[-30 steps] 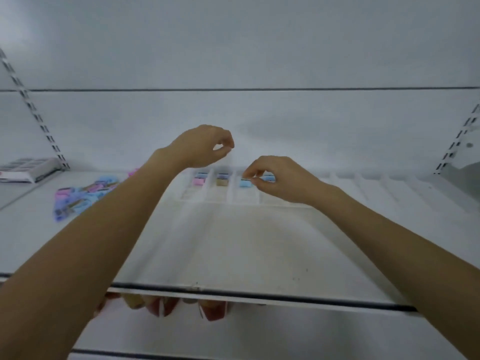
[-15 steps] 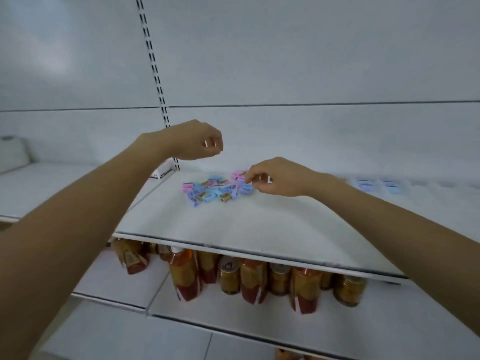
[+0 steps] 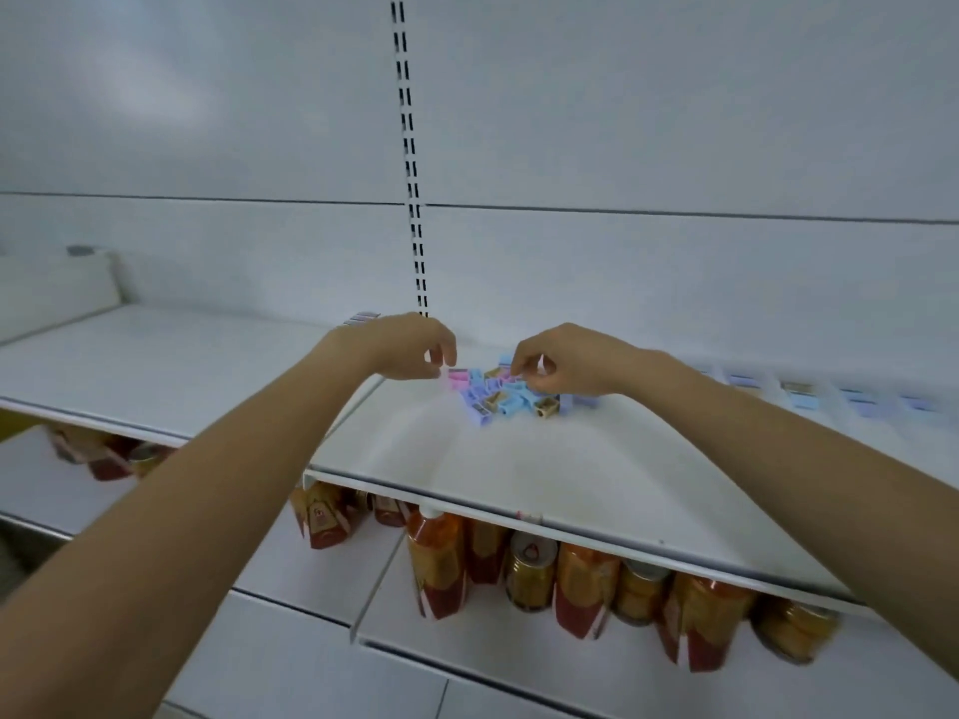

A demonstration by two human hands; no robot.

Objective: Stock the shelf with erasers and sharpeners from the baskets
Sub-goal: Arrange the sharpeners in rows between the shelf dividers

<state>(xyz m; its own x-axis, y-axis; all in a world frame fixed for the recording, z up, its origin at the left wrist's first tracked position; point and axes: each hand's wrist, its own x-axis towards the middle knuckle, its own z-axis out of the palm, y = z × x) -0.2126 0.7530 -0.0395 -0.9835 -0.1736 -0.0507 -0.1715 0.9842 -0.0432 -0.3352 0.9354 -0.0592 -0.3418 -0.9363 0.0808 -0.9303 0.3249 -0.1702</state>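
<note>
A loose pile of sharpeners (image 3: 501, 394), blue, pink and lilac with a few brown ones, lies on the white shelf (image 3: 519, 474), towards its far side and just right of the slotted upright (image 3: 410, 147) in the back wall. Both bare arms reach in from the near edge.

The right hand (image 3: 568, 363) hovers over the far right of the pile with its fingers curled down, and its grip is pinched on a sharpener (image 3: 514, 377) at the top of the heap.

The left hand (image 3: 407, 350) is at the pile's left edge with its fingertips (image 3: 441, 366) drawn together just beside a pink sharpener (image 3: 459, 380). I cannot tell whether its grip holds anything.

Further right along the shelf, a row of sharpeners (image 3: 804, 399) sits in separate narrow compartments, well apart from the pile.

On the lower shelf (image 3: 493, 661), orange bottles (image 3: 436, 563) and gold cans (image 3: 530, 568) stand in a line. A small flat packet (image 3: 361, 319) lies beyond the left wrist.
</note>
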